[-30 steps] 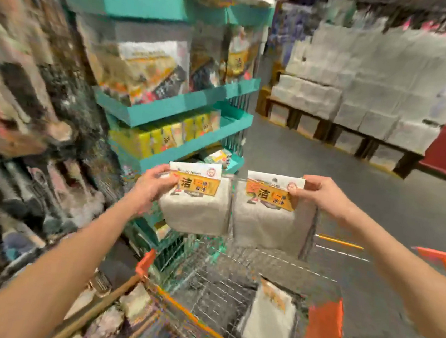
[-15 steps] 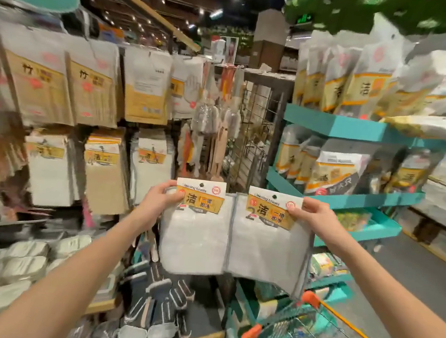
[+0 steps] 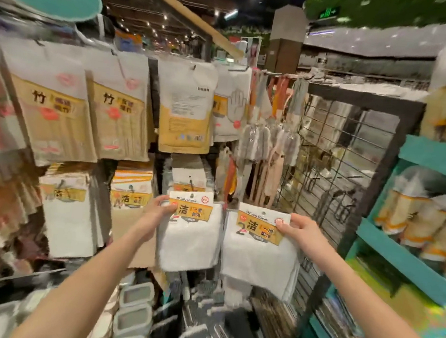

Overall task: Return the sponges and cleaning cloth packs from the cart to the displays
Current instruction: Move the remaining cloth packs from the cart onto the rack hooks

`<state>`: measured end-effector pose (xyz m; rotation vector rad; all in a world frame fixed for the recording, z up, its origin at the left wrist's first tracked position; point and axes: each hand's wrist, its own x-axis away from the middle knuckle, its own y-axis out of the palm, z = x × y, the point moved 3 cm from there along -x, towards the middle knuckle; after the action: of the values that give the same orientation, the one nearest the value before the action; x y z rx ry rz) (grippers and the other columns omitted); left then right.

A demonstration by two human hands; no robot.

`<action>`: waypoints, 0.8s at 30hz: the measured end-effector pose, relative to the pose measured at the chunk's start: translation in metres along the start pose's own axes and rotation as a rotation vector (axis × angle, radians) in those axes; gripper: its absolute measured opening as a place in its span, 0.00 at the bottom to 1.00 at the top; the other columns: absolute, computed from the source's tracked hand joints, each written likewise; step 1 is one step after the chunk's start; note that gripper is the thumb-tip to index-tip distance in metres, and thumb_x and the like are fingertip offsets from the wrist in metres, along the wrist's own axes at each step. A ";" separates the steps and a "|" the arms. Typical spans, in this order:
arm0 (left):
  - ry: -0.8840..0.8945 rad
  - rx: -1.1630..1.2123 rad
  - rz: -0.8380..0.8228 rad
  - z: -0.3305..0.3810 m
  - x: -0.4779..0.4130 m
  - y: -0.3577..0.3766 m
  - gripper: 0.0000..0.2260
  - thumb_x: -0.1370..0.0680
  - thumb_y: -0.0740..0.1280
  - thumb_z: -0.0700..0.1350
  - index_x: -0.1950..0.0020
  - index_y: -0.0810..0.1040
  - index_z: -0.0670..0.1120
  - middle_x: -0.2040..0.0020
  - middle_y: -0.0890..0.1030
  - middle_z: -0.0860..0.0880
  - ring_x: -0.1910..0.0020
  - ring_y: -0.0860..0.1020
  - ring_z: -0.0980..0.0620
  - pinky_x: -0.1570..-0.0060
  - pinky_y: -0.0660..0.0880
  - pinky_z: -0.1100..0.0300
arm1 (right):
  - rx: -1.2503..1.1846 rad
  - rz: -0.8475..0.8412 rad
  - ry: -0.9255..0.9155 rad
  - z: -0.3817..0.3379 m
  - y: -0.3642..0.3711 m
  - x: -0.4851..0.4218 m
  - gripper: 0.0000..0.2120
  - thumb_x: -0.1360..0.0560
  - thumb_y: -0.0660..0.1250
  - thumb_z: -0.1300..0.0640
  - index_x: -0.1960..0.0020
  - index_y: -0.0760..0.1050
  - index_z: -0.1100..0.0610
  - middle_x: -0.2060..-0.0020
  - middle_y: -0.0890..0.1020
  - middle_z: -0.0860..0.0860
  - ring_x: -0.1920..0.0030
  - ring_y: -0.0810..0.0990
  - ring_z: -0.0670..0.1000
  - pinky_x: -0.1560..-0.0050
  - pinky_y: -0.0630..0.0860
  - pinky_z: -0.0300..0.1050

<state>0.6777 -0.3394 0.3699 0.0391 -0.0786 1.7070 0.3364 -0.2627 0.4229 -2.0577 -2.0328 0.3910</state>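
Left hand (image 3: 157,210): pinched the header card of one white cloth pack (image 3: 189,237), held up before the hanging display (image 3: 128,120).
Right hand (image 3: 302,232): gripped a second pack (image 3: 260,252) by its card, just beside the first.

Hanging packs (image 3: 123,109) are crowding the display wall ahead, with no bare gap showing between rows. The left hand (image 3: 156,212) and right hand (image 3: 303,233) are holding a left cloth pack (image 3: 189,242) and a right cloth pack (image 3: 258,255), which are screening the pegged stack (image 3: 188,176) behind. A wire grid panel (image 3: 338,164) is closing off the right, a teal shelf (image 3: 399,259) jutting beyond it. Open room is showing between the forearms, above the lidded containers (image 3: 133,316).
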 end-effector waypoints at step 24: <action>0.007 -0.443 0.317 -0.028 -0.151 0.022 0.14 0.23 0.66 0.42 0.38 0.75 0.40 0.43 0.80 0.41 0.45 0.78 0.42 0.45 0.74 0.51 | -0.051 -0.183 0.014 0.014 0.039 -0.131 0.08 0.24 0.68 0.57 0.46 0.79 0.58 0.54 0.86 0.48 0.53 0.84 0.45 0.56 0.78 0.33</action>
<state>0.6776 -0.4891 0.3310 -0.3241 -0.4769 1.9692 0.3676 -0.3942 0.4005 -1.8751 -2.2214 0.2938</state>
